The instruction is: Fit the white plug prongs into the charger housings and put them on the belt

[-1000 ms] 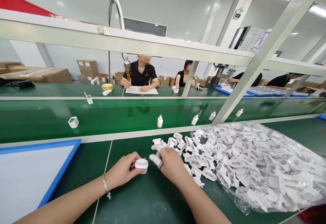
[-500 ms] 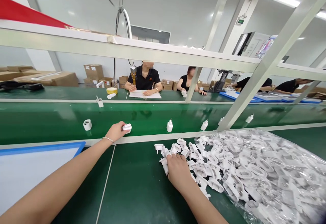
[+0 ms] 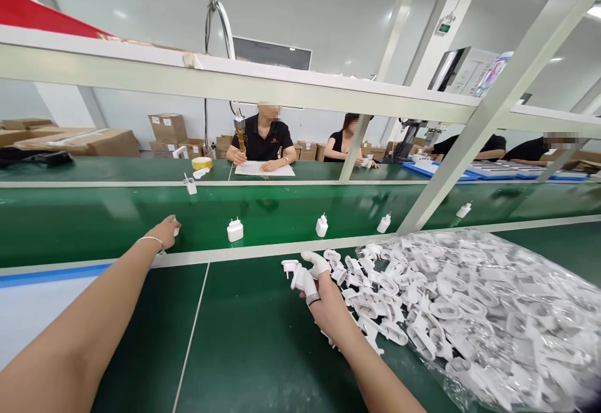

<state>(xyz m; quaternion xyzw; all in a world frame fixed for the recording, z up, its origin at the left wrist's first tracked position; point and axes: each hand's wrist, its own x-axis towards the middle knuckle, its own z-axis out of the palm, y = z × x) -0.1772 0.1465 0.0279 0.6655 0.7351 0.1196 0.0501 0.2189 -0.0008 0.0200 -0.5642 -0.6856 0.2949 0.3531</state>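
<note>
My left hand (image 3: pixel 165 233) is reached out over the green conveyor belt, its fingers closed around a white charger housing (image 3: pixel 176 231) that is mostly hidden. A white charger with two pins pointing up (image 3: pixel 235 230) stands on the belt to its right. At the left edge of the piled white plug covers (image 3: pixel 375 294) is my right hand (image 3: pixel 322 297). White coverings are on its thumb and a finger, which are spread apart, and I see no part gripped between them. Close to those fingertips lies one plug cover with pins (image 3: pixel 290 267).
More pinned chargers (image 3: pixel 322 225) stand along the belt. A clear plastic bag (image 3: pixel 507 313) of plug covers fills the right side. A blue-edged white tray (image 3: pixel 51 313) lies at left. A slanted metal post (image 3: pixel 451 163) crosses the view. Co-workers (image 3: pixel 263 141) sit opposite.
My left hand has left one charger, now standing with pins up, and moved left onto another housing. My right hand has turned and lifted slightly at the pile. The belt chargers have shifted right.
</note>
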